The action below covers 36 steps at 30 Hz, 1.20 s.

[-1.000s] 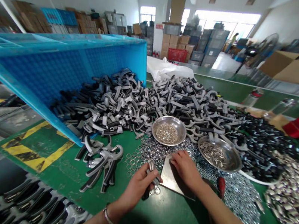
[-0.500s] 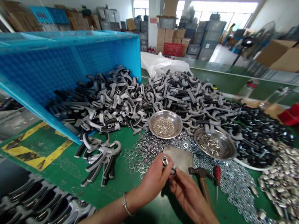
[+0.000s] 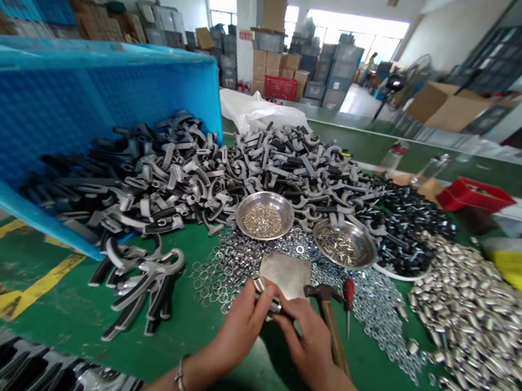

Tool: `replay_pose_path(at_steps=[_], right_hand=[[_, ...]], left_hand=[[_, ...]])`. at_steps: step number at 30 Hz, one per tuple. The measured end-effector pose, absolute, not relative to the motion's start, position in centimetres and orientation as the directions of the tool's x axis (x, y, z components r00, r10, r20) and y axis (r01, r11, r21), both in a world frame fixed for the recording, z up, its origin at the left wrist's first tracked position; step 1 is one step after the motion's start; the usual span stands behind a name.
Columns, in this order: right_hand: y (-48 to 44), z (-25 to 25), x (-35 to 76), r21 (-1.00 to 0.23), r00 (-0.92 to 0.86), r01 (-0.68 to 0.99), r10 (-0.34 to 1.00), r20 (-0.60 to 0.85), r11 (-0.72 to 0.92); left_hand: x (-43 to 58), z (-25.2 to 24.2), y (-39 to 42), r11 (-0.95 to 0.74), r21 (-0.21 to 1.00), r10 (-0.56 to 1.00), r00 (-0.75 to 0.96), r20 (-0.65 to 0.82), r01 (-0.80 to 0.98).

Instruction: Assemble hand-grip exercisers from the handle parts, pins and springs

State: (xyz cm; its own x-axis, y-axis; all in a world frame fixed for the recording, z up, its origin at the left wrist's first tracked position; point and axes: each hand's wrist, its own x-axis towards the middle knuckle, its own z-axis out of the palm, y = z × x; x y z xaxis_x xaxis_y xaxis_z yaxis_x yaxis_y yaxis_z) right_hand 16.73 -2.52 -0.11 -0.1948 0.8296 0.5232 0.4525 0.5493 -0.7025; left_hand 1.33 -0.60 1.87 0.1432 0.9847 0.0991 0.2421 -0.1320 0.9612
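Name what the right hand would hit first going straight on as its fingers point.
The right hand would likely meet the small metal part at its fingertips, then the left hand behind it; depth is unclear.

Left hand (image 3: 240, 326) and right hand (image 3: 309, 345) meet, fingertips of both pinched closed.

Bowls (image 3: 288, 212) x2, hammer (image 3: 330, 323) x1, screwdrvr (image 3: 349, 293) x1, blue crate (image 3: 82, 101) x1, plate (image 3: 286, 271) x1.

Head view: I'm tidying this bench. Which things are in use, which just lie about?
In use: small metal part, held by left hand and right hand; metal plate just beyond them.
Lying about: hammer, screwdriver, steel bowls, blue crate, grey handles.
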Motion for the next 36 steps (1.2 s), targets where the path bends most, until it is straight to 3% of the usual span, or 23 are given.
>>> replay_pose_path(at_steps=[2, 7, 10, 13, 20, 24, 28, 32, 36], right_hand=[[-2.6, -0.3, 16.8, -0.592, -0.286, 0.541, 0.793, 0.538, 0.597], [-3.2, -1.4, 21.0, -0.565, -0.373, 0.697, 0.896, 0.240, 0.441], [-2.6, -2.2, 28.7, -0.467, -0.069, 0.872, 0.981, 0.182, 0.148], [0.1, -2.2, 37.3, -0.391, 0.188, 0.914, 0.968, 0.164, -0.111], [10.5, -1.2, 44.1, -0.250, 0.357, 0.903, 0.934, -0.012, -0.348], [13.8, -1.5, 43.5, -0.226, 0.435, 0.858, 0.886, -0.158, -0.461], [13.3, 0.2, 44.2, -0.319, 0.421, 0.820, 0.878, -0.228, -0.476], [8.3, 2.8, 42.4, -0.446, 0.395, 0.803, 0.913, -0.099, -0.395], [0.1, 3.6, 33.8, -0.810, 0.128, 0.584, 0.991, 0.027, -0.053]], left_hand=[[1.2, 1.2, -0.4, -0.075, 0.968, 0.993, 0.101, 0.052, 0.239], [1.5, -0.5, 1.2, 0.037, 0.985, 0.996, 0.075, -0.050, 0.171], [1.9, -0.4, 2.5, 0.091, 0.993, 0.993, 0.061, -0.096, 0.079], [2.8, 0.1, 3.3, 0.127, 0.992, 0.992, -0.001, -0.127, 0.021], [6.5, 0.8, 2.2, 0.182, 0.977, 0.959, 0.240, -0.152, -0.108], [6.6, 0.7, 2.2, 0.277, 0.913, 0.944, 0.263, -0.201, -0.298], [5.0, 0.4, 2.9, 0.285, 0.894, 0.949, 0.231, -0.213, -0.345], [3.1, 0.1, 3.1, 0.179, 0.971, 0.980, 0.117, -0.161, -0.161], [2.4, 0.7, 2.7, 0.124, 0.991, 0.983, 0.143, -0.115, -0.053]])
